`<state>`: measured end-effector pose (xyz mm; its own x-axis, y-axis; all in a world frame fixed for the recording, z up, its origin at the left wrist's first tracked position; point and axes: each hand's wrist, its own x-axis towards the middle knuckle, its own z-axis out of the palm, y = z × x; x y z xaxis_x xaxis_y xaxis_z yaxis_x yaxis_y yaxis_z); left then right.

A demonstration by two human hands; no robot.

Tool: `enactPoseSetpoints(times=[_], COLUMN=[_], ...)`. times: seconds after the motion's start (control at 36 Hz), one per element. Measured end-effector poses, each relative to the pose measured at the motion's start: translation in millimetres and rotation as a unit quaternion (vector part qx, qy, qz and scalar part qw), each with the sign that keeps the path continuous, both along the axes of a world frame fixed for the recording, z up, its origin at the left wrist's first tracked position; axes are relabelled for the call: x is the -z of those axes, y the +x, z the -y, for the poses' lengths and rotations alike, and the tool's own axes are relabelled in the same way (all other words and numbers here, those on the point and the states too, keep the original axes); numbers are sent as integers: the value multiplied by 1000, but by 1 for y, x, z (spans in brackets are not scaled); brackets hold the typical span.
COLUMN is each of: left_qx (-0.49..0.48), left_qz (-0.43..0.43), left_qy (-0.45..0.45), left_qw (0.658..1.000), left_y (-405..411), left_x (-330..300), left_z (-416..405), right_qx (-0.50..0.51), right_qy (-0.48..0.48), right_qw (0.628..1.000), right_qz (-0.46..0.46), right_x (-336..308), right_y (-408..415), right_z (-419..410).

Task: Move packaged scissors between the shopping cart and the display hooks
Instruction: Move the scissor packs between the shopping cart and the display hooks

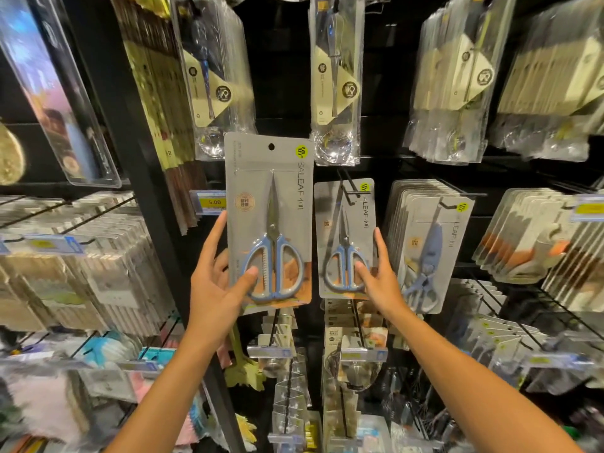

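A dark shop wall of hooked goods is faced. A free scissors pack is gripped by the left hand; beside it, a hung pack on its hook is pinched by the right hand. Hanging seems under way; the punched hole must next meet the hook.

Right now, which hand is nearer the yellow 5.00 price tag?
Left. The left hand has its fingertips just below the price tag; the right hand is far to its right.
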<state>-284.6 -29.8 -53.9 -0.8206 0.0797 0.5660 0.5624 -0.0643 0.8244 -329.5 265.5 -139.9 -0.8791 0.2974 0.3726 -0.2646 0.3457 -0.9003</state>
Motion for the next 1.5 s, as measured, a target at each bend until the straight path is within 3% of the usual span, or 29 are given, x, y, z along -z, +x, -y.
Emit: enactPoseSetpoints(times=[0.5,0.69,0.83,1.03,1.17,1.39,1.5], left_qx=[7,16,7,3,1,53,62], left_qz=[-12,-15,-5,0,24,49,61], left_qy=[-9,-23,-28,-34,-37,-165,-186], left_qw=[1000,999,1000,999,999,984,979], left_y=[3,2,-3,-1,-1,-1,-9], left_x=[-3,0,4,12,29,51,59], left_z=[0,1,1,-8,-7,-14,-27], right_qx=[58,7,-113,-180,-151,-108,-68], right_qy=[124,78,74,19,22,-8,10], right_qw=[984,996,991,983,988,994,998], right_qz=[116,48,21,-5,-11,-3,14], right_x=[-10,-7,-24,-61,-53,-15,-4], right_y=[-41,-3,41,66,69,84,92], right_z=[-11,17,47,75,81,72,59])
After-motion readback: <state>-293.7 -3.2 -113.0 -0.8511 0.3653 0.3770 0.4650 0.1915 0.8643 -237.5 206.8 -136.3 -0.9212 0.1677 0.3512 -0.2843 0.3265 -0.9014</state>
